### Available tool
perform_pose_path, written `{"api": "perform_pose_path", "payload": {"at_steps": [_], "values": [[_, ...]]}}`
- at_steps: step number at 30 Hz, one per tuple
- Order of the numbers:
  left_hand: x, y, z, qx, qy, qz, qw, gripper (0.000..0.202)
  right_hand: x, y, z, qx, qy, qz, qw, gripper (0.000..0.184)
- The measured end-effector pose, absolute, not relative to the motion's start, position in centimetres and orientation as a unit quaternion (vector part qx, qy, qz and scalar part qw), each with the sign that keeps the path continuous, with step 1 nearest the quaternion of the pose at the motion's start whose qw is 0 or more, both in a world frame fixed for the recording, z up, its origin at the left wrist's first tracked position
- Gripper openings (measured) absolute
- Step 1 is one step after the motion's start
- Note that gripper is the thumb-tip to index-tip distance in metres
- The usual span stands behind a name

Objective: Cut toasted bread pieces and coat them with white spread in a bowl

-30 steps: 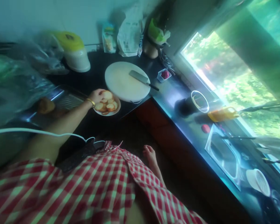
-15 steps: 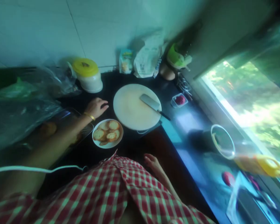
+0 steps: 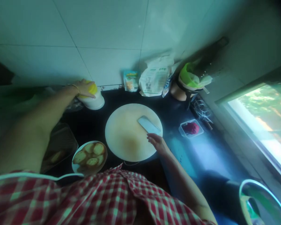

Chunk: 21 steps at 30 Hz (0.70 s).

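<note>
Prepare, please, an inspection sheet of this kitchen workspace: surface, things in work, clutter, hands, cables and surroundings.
Surface: dark counter; the round board on it has a darker patch towards the person.
Things in work: cleaver on the board; white container with yellow lid; bowl of browned slices beside the board.
Clutter: clear box with a dark pink item; white bag and blue pouch by the wall.
Hands: left hand on the lid; right hand at the cleaver's handle end, grip unclear.
Cables: white cord, lower left; where it leads is unclear.
Surroundings: tiled wall behind, window at right.
</note>
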State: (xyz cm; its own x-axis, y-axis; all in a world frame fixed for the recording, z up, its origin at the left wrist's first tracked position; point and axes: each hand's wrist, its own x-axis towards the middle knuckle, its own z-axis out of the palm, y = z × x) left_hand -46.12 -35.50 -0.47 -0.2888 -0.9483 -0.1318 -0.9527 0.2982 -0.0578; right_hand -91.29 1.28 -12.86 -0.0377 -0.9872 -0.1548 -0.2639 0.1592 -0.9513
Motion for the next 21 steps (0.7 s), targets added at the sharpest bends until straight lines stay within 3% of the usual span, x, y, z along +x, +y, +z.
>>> {"api": "perform_pose_path", "payload": {"at_steps": [4,10,13,15,17,19,21], "values": [[-47.5,-31.4,0.3,-0.604,0.781,-0.003,0.159,0.13,-86.9,-5.9,-11.0,-0.599,0.563,-0.348,0.45,0.023],[-47.4,-26.4,0.9,-0.543,0.812,-0.003,0.214,0.13,-75.0,-17.1,-9.1,-0.732,0.485,-0.298,0.375,0.036],[-45.4,-25.9,0.9,-0.529,0.836,0.051,0.135,0.116,-71.4,-19.8,-9.8,-0.728,0.479,-0.333,0.359,0.027],[-43.7,-25.9,0.8,-0.519,0.85,0.078,0.041,0.086,-70.7,-20.4,-10.5,-0.7,0.496,-0.361,0.365,0.014],[-42.3,-25.7,0.5,-0.513,0.853,0.084,-0.047,0.06,-70.7,-20.3,-10.9,-0.677,0.516,-0.375,0.367,0.015],[-41.3,-25.3,0.2,-0.503,0.854,0.082,-0.102,0.058,-71.0,-20.2,-11.1,-0.673,0.523,-0.374,0.365,0.025],[-41.0,-25.1,0.1,-0.465,0.876,0.089,-0.088,0.06,-71.2,-20.3,-11.1,-0.685,0.518,-0.367,0.358,0.034]]}}
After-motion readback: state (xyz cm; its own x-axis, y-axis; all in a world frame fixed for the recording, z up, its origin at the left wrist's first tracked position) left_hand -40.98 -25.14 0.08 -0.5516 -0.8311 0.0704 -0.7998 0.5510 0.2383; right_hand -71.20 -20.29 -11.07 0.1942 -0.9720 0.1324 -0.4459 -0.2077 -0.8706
